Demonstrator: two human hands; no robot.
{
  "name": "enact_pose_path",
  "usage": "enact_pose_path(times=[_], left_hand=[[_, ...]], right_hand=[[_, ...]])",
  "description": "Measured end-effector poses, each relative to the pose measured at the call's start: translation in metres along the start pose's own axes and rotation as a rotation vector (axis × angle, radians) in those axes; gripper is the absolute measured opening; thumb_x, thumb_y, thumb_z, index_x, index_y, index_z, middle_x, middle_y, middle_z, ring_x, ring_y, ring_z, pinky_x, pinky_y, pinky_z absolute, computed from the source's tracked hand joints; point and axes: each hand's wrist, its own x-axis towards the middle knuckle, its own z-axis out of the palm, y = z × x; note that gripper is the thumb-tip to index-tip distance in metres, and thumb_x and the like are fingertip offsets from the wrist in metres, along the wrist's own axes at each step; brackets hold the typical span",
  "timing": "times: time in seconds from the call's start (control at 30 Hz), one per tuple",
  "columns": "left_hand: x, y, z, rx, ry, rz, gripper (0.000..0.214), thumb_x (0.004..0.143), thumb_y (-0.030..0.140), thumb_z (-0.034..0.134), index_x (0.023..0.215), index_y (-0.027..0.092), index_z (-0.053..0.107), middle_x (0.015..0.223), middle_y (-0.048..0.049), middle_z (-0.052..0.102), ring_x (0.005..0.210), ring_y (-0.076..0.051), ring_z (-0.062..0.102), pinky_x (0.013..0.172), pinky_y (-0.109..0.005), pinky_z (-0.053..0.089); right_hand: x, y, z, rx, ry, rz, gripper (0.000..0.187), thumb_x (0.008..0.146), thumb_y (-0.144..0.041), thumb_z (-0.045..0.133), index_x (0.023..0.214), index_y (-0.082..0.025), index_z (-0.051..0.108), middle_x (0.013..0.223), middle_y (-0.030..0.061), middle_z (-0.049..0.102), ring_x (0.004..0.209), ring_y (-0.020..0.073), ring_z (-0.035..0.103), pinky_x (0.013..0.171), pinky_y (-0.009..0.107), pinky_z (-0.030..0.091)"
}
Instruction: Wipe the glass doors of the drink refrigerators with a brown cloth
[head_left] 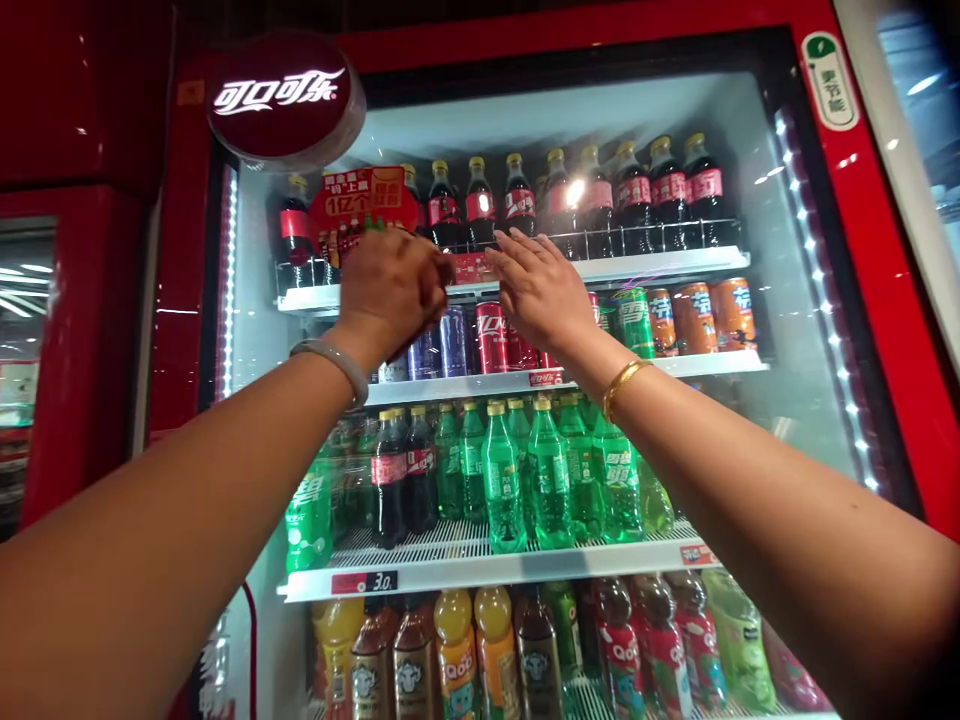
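Observation:
Both arms reach up and forward in front of a red-framed drinks cooler. My left hand [394, 290], with a grey bangle [334, 362] at its wrist, is slightly blurred. Its fingers are curled inward, and whatever is in them, if anything, is hidden. Close by on the right is my right hand [544, 285], its fingers stretched out and holding nothing visible. A gold bracelet [624, 385] circles that wrist. The hands are apart, overlapping the shelf of cans in view. Behind them stand cola bottles [519, 200] and a red cola can [492, 338].
Green soda bottles [504, 480] fill the shelf below, beside dark cola bottles [388, 490]. Juice bottles [456, 650] line the bottom shelf. A round lit sign [281, 95] juts out at upper left. Reflections cross the cooler front. Orange cans [694, 315] stand at right.

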Motion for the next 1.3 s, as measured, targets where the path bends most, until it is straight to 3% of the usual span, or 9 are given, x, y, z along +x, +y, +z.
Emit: enact_pose_path(times=[0.1, 0.17, 0.33, 0.53, 0.7, 0.83, 0.93, 1.13, 1.3], left_hand=[[0.001, -0.008, 0.0, 0.035, 0.154, -0.351, 0.032, 0.09, 0.031, 0.063, 0.119, 0.019, 0.064, 0.127, -0.0126, 0.063, 0.12, -0.034, 0.052, 0.104, -0.058, 0.043], [-0.006, 0.0, 0.001, 0.05, 0.139, -0.41, 0.036, 0.09, 0.034, 0.064, 0.123, 0.019, 0.063, 0.133, -0.0141, 0.06, 0.125, -0.036, 0.05, 0.105, -0.059, 0.043], [-0.034, 0.009, -0.008, 0.042, -0.009, -0.159, 0.036, 0.093, 0.038, 0.061, 0.124, 0.019, 0.063, 0.134, -0.014, 0.059, 0.127, -0.035, 0.051, 0.107, -0.056, 0.041], [-0.042, -0.059, -0.03, -0.009, -0.164, 0.009, 0.034, 0.086, 0.039, 0.067, 0.117, 0.023, 0.067, 0.128, -0.0058, 0.066, 0.123, -0.029, 0.055, 0.111, -0.049, 0.041], [-0.061, -0.069, -0.023, 0.078, 0.101, -0.336, 0.037, 0.088, 0.038, 0.061, 0.12, 0.019, 0.062, 0.128, -0.016, 0.063, 0.124, -0.038, 0.053, 0.106, -0.062, 0.041], [-0.078, -0.041, -0.016, 0.022, 0.016, -0.102, 0.04, 0.085, 0.04, 0.065, 0.122, 0.023, 0.065, 0.132, -0.0125, 0.064, 0.123, -0.036, 0.055, 0.105, -0.057, 0.042], [-0.073, -0.051, -0.022, -0.018, -0.093, 0.033, 0.042, 0.08, 0.041, 0.071, 0.119, 0.026, 0.068, 0.132, -0.0068, 0.067, 0.119, -0.031, 0.058, 0.106, -0.05, 0.045], [-0.076, -0.078, -0.021, 0.06, 0.157, -0.288, 0.034, 0.089, 0.033, 0.061, 0.12, 0.018, 0.059, 0.128, -0.013, 0.062, 0.125, -0.033, 0.052, 0.11, -0.061, 0.04], [-0.118, -0.072, -0.028, -0.019, -0.06, 0.008, 0.044, 0.081, 0.043, 0.07, 0.121, 0.028, 0.062, 0.132, -0.0054, 0.064, 0.123, -0.031, 0.057, 0.108, -0.054, 0.044]], right_hand=[[0.0, 0.002, -0.002, -0.002, -0.005, 0.001, 0.055, 0.098, -0.023, 0.043, 0.152, -0.02, 0.052, 0.167, 0.0046, 0.045, 0.159, 0.0225, 0.037, 0.135, 0.048, 0.025], [0.004, -0.003, -0.001, -0.001, -0.019, 0.038, 0.054, 0.098, -0.021, 0.041, 0.151, -0.021, 0.054, 0.167, 0.0037, 0.045, 0.159, 0.0217, 0.037, 0.135, 0.048, 0.025], [0.028, -0.059, 0.019, -0.01, -0.058, 0.24, 0.057, 0.1, -0.021, 0.037, 0.156, -0.012, 0.046, 0.171, 0.0104, 0.036, 0.163, 0.0283, 0.027, 0.137, 0.06, 0.01], [0.033, -0.123, 0.042, 0.03, -0.046, 0.136, 0.056, 0.104, -0.02, 0.033, 0.158, -0.01, 0.043, 0.173, 0.0141, 0.032, 0.164, 0.0269, 0.024, 0.138, 0.052, 0.013], [0.029, -0.123, 0.045, 0.053, -0.038, 0.137, 0.058, 0.101, -0.021, 0.04, 0.158, -0.008, 0.042, 0.173, 0.0164, 0.031, 0.164, 0.0287, 0.023, 0.138, 0.054, 0.012], [0.029, -0.12, 0.047, 0.064, -0.041, 0.123, 0.057, 0.103, -0.021, 0.036, 0.158, -0.008, 0.042, 0.173, 0.0175, 0.029, 0.165, 0.0296, 0.021, 0.138, 0.054, 0.01], [0.028, -0.12, 0.048, 0.072, -0.039, 0.118, 0.057, 0.104, -0.021, 0.035, 0.158, -0.008, 0.042, 0.173, 0.0182, 0.03, 0.164, 0.0304, 0.022, 0.138, 0.055, 0.011], [0.023, -0.12, 0.052, 0.082, -0.052, -0.202, 0.049, 0.105, -0.024, 0.037, 0.151, -0.022, 0.053, 0.17, 0.0057, 0.04, 0.163, 0.0216, 0.028, 0.138, 0.051, 0.014], [0.023, -0.12, 0.055, 0.101, -0.082, -0.201, 0.049, 0.105, -0.026, 0.038, 0.153, -0.022, 0.05, 0.169, 0.0079, 0.041, 0.161, 0.0245, 0.033, 0.137, 0.054, 0.019]])
